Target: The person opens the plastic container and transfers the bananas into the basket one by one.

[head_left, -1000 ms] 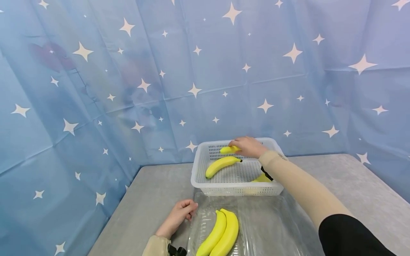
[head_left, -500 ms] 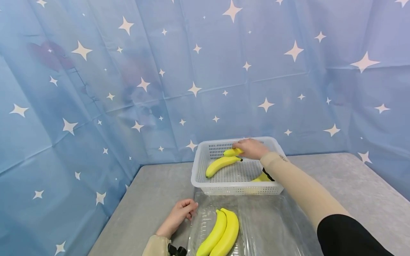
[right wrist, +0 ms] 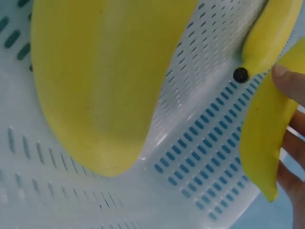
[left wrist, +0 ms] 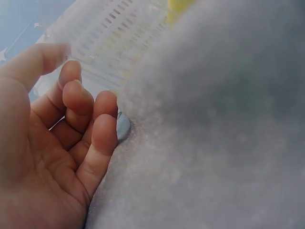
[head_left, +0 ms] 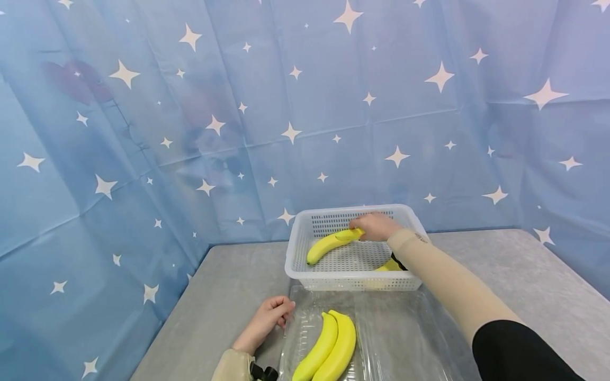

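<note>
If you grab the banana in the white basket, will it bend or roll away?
Probably not bend: the banana the right hand grips keeps its curved shape. Its curve likely lets it rock rather than roll far, and the basket walls would stop it. Its skin looks smooth and a bit shiny, so it could slip in a loose grip.

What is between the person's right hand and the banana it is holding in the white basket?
Nothing visible: the right hand already grips the banana directly. A second banana lies against it in the basket, touching, not blocking.
</note>
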`<state>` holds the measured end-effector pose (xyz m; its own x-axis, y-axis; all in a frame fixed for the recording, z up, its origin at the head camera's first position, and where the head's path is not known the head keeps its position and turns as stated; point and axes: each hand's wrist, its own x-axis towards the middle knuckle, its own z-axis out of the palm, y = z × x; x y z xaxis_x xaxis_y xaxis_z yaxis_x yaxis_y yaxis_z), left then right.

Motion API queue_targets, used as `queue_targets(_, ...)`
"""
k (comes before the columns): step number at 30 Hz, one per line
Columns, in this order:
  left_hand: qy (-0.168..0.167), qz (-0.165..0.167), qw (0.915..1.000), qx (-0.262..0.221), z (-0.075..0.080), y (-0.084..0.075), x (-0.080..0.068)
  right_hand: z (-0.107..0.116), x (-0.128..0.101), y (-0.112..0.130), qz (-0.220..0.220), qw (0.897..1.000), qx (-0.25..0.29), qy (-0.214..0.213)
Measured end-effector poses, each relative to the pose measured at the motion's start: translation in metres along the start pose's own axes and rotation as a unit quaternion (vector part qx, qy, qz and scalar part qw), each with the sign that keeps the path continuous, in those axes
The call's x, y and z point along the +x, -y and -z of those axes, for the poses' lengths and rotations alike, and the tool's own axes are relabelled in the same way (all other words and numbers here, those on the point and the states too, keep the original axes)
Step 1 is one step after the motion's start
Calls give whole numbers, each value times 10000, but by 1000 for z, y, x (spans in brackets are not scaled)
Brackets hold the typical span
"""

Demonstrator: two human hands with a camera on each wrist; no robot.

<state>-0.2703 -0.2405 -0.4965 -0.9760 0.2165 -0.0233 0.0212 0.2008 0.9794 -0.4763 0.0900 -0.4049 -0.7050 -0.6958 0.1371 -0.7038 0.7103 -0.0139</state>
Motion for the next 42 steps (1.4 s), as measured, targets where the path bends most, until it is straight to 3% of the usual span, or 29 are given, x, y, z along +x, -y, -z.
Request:
queue_targets(6,25,73,10000,5,1,-1,-1,0,-2,3,-163,9990,116,393)
queue_targets(11,41,206,9998,59,1,-1,1,-5,-3,2,-137,9987,188,464)
queue_targets(21,74,119,9997,177,0,-6,3,-9,-6,0,-415,9934,377,1001)
queue_targets(27,100,87,9999,80,-4,-18,-3,-9,-9,0,-591,9893,411,1271)
queue_targets(33,61,54,10000,50,-2,-9,0,-7,-10,1,-692,9853,407,1510)
queue_targets(42,-23,31,10000,57,0,-2,1,-9,-7,1,-785,9838,483,1538)
